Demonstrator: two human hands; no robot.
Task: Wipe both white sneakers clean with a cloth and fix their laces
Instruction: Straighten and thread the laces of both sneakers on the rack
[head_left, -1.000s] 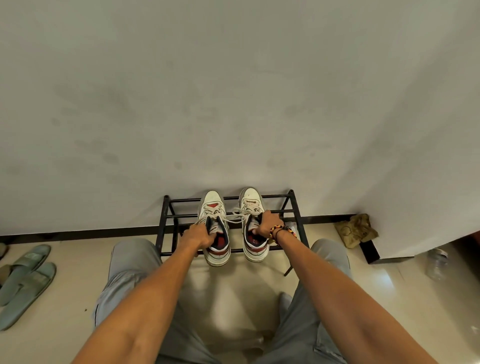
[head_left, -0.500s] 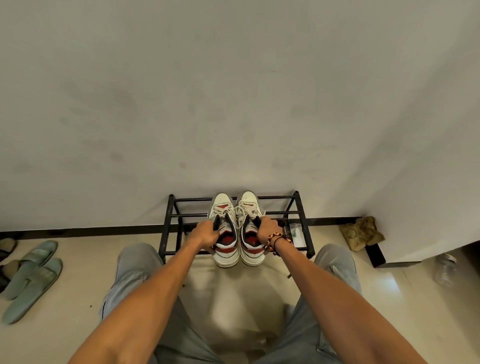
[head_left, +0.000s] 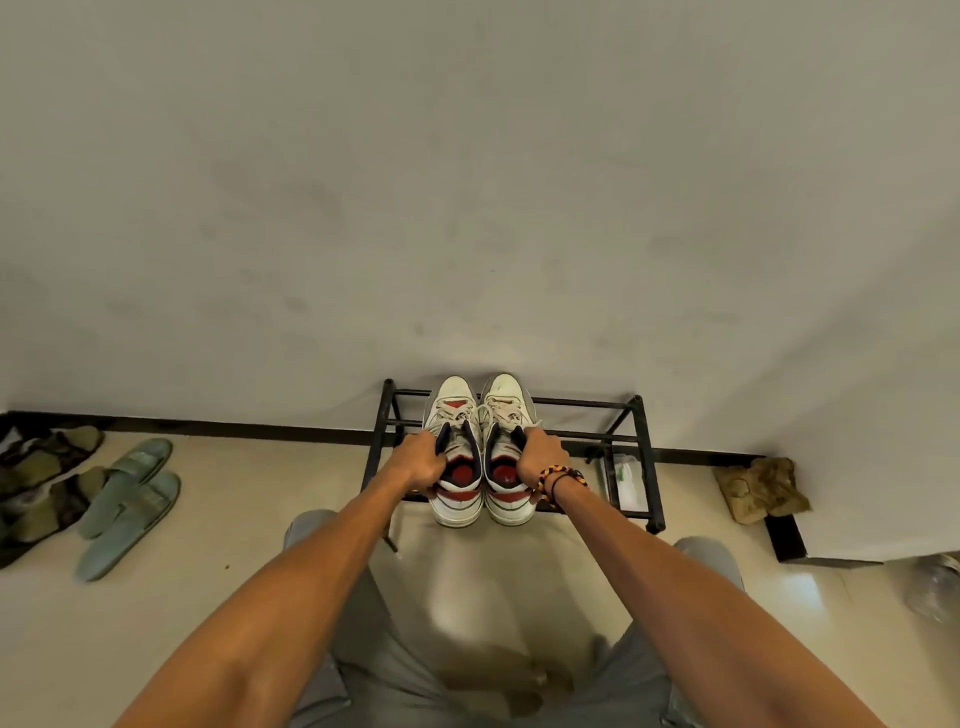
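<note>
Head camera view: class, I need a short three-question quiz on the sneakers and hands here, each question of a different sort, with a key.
1. True or false: the two sneakers touch side by side on the black rack.
2. The left hand grips: A) a sneaker's collar B) a cloth C) a slipper.
3. Fill in: a beaded bracelet is on the ____ wrist.

Key: 1 true; 2 A; 3 right.

white sneakers (head_left: 478, 441) w/ red insoles, black rack (head_left: 641, 457), pale green slides (head_left: 130, 499), orange-black beaded bracelet (head_left: 558, 475)
</note>
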